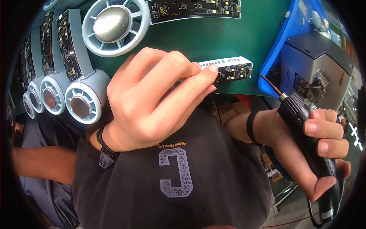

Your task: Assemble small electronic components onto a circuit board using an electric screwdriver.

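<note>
My left hand [160, 99] is closed round a white handheld fan [228, 61], its thumb and fingertips pressed on the handle. A black circuit board [234, 72] lies exposed along one side of that handle; the rest of the fan is hidden behind the hand. On the right, my right hand [324, 141] grips a black electric screwdriver [305, 126]. Its thin bit [270, 83] points up and left, just off the fan's board end and touching nothing I can see. Beyond my left hand lies another fan [116, 26], pale blue with a round metal centre.
Several pale blue fans [82, 99] with bare boards stand in a row at the left. A green mat [202, 42] covers the bench. On the right are a blue tray [278, 49] and a grey boxy machine [324, 65]. A bare forearm [42, 164] shows at the left.
</note>
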